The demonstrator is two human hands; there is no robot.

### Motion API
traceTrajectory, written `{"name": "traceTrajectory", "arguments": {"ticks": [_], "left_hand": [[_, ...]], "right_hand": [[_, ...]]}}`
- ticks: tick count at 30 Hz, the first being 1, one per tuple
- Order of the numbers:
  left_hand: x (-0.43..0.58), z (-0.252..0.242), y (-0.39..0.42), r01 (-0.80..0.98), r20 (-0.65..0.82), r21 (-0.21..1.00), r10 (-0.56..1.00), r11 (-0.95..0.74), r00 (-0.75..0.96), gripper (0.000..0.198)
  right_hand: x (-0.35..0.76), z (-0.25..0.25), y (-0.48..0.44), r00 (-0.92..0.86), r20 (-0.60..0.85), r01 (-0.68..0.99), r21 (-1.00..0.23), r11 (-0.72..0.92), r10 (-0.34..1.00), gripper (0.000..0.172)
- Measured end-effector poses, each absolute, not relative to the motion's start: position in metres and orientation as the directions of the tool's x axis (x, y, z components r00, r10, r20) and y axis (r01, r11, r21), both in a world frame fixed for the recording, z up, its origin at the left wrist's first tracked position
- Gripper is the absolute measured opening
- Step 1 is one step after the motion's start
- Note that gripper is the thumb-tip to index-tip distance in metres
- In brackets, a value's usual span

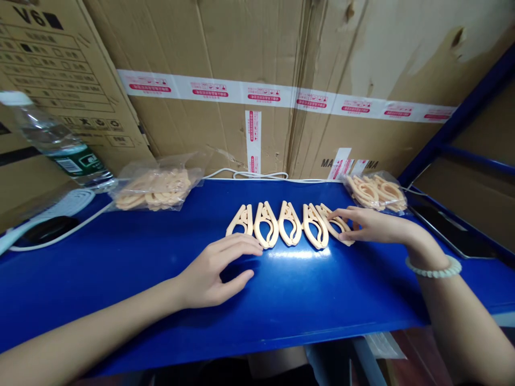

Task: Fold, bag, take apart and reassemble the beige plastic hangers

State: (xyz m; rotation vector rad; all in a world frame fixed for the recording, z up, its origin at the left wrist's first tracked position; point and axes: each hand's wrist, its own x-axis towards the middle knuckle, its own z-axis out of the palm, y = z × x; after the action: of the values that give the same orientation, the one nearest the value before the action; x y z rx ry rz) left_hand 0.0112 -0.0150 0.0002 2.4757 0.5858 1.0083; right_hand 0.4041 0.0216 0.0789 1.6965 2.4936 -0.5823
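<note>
Several beige plastic folding hangers [289, 222], folded up, lie in a row on the blue table [322, 300], narrow ends away from me. My left hand [219, 271] hovers low in front of the row's left end, fingers stretched and thumb apart, holding nothing. It partly covers the leftmost hanger [248, 214], and its fingertips reach the lower tip of the second one. At the right end, my right hand [368, 225] has its thumb and fingers on the tilted rightmost hanger [333, 224], which leans against its neighbour at the top.
Clear bags of similar beige hangers lie at the back left [155, 190] and back right [376, 191]. A water bottle [64, 145] leans at the far left, near a white cable [257, 176]. A phone [448, 230] lies at right. Cardboard boxes [225, 134] wall the back.
</note>
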Motion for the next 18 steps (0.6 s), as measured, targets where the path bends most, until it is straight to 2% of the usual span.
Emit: {"name": "traceTrajectory", "arguments": {"ticks": [5, 8, 10, 13, 18], "left_hand": [[0.012, -0.001, -0.012, 0.259, 0.567, 0.430, 0.482, -0.865, 0.668, 0.031], [0.012, -0.003, -0.012, 0.320, 0.572, 0.405, 0.510, -0.857, 0.642, 0.029], [0.012, -0.004, -0.013, 0.384, 0.560, 0.383, 0.541, -0.840, 0.627, 0.029], [0.013, -0.004, -0.017, 0.507, 0.479, 0.349, 0.615, -0.788, 0.626, 0.038], [0.022, -0.002, -0.024, 0.656, 0.308, 0.298, 0.720, -0.694, 0.622, 0.060]], "right_hand": [[0.403, 0.076, 0.020, -0.330, -0.266, 0.940, -0.178, 0.291, 0.906, 0.065], [0.399, 0.072, 0.018, -0.313, -0.135, 0.945, -0.138, 0.295, 0.940, 0.068], [0.391, 0.065, 0.014, -0.381, -0.002, 0.916, -0.137, 0.377, 0.925, 0.070], [0.372, 0.053, 0.001, -0.489, 0.133, 0.860, -0.090, 0.502, 0.862, 0.074], [0.344, 0.031, -0.024, -0.568, 0.118, 0.821, 0.002, 0.571, 0.815, 0.075]]}}
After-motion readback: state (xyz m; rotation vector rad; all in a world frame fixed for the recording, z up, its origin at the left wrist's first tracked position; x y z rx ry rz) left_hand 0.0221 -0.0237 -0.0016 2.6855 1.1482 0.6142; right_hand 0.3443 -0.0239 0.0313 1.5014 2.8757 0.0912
